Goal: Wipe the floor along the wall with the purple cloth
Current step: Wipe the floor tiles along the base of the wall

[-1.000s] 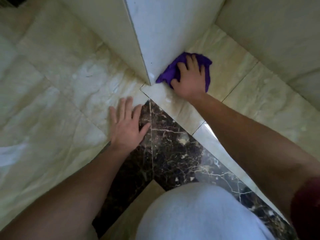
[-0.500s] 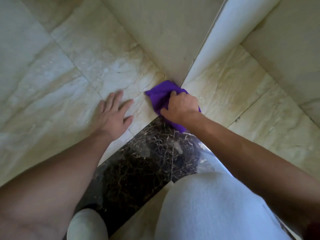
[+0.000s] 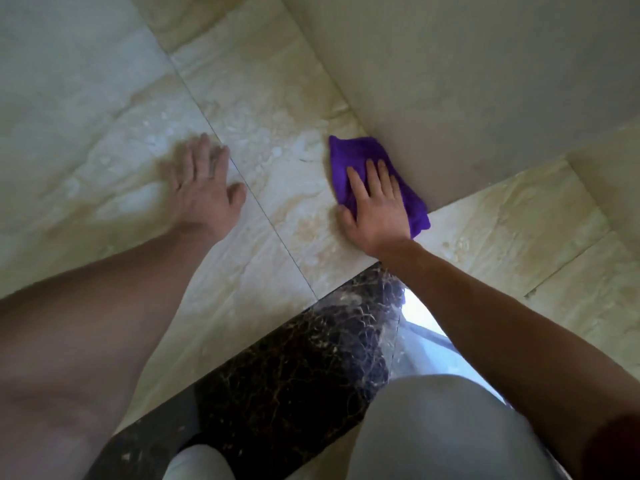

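The purple cloth [image 3: 356, 157] lies crumpled on the beige marble floor [image 3: 277, 109], pressed against the foot of the pale wall [image 3: 467, 91] near its outer corner. My right hand [image 3: 375, 206] lies flat on the cloth with fingers spread, covering its near half. Some way to the left, my left hand [image 3: 204, 183] rests palm down on the floor with fingers apart and holds nothing; it looks slightly blurred.
A dark veined marble strip [image 3: 294, 368] crosses the floor below my hands. My knees in light trousers [image 3: 436, 434] fill the bottom edge. The wall's corner sits just right of the cloth, with more beige tiles [image 3: 519, 220] beyond it.
My right hand has slid the cloth around the wall corner onto the left side and flattened out on it. My left hand has shifted along the floor as the view turned.
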Available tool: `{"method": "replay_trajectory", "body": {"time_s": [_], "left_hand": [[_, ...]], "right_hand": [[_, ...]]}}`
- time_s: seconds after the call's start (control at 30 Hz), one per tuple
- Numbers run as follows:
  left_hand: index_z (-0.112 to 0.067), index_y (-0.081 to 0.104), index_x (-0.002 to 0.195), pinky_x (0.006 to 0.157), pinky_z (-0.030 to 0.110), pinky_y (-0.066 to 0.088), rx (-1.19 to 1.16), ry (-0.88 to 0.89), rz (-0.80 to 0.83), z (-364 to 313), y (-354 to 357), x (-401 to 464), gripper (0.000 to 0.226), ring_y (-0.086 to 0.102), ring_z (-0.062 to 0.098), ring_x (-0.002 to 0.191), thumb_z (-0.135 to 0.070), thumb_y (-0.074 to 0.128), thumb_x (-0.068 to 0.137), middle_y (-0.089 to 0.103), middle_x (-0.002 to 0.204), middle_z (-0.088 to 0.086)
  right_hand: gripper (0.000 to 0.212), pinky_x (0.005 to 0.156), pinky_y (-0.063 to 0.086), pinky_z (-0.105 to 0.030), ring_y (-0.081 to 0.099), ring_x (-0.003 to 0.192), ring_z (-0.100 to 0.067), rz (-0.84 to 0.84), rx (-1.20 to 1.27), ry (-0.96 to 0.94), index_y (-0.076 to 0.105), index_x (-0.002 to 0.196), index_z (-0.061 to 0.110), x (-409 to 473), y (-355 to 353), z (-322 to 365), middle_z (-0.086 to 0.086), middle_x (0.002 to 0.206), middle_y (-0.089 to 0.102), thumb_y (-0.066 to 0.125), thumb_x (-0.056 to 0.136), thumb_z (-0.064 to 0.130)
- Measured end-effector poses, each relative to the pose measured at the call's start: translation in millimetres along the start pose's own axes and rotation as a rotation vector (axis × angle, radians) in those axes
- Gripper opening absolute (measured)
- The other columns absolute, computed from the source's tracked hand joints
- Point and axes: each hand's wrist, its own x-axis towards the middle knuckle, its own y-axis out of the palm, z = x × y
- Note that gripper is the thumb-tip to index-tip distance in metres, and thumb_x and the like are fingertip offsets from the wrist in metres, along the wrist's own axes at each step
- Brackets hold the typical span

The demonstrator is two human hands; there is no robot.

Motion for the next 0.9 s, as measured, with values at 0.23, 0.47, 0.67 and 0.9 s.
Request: {"method": "replay_trajectory", "body": {"time_s": [0.23, 0.47, 0.67, 0.9], "left_hand": [[-0.015, 0.018, 0.159, 0.124, 0.061, 0.002, 0.005, -0.065, -0.083, 45.1, -9.7, 60.8, 0.067, 0.000, 0.037, 0.157, -0.046, 0.031, 0.101, 0.002, 0.171, 0.012], [-0.009, 0.007, 0.160, 0.125, 0.059, 0.000, -0.055, -0.184, -0.076, 97.1, -15.2, 103.9, 0.081, -0.009, 0.035, 0.157, -0.059, 0.019, 0.098, -0.007, 0.170, 0.017], [-0.002, 0.000, 0.159, 0.127, 0.054, 0.000, -0.061, -0.206, -0.093, 131.1, -25.0, 149.8, 0.091, -0.010, 0.030, 0.157, -0.067, 0.014, 0.096, -0.008, 0.170, 0.016], [-0.004, 0.000, 0.159, 0.128, 0.053, 0.001, -0.064, -0.165, -0.115, 150.1, -27.4, 167.1, 0.089, -0.009, 0.029, 0.158, -0.065, 0.017, 0.097, -0.005, 0.170, 0.015]], "right_hand": [[0.072, 0.125, 0.012, -0.050, 0.014, 0.153, -0.038, -0.021, -0.001, -0.030, 0.022, 0.156, 0.017, 105.1, -7.9, 36.3, -0.023, 0.163, 0.020, 0.038, 0.093, 0.047], [0.070, 0.126, 0.008, -0.047, 0.007, 0.155, -0.033, -0.014, 0.025, -0.022, 0.015, 0.158, 0.021, 208.7, -25.4, 78.5, -0.017, 0.167, 0.010, 0.040, 0.097, 0.042], [0.069, 0.126, 0.007, -0.046, 0.004, 0.155, -0.031, -0.007, -0.003, -0.011, 0.011, 0.159, 0.021, 286.2, -37.5, 109.6, -0.014, 0.168, 0.007, 0.035, 0.099, 0.044], [0.069, 0.125, 0.011, -0.045, 0.010, 0.154, -0.031, -0.020, 0.015, -0.014, 0.019, 0.157, 0.014, 395.8, -57.0, 161.6, -0.015, 0.166, 0.015, 0.030, 0.100, 0.051]]}}
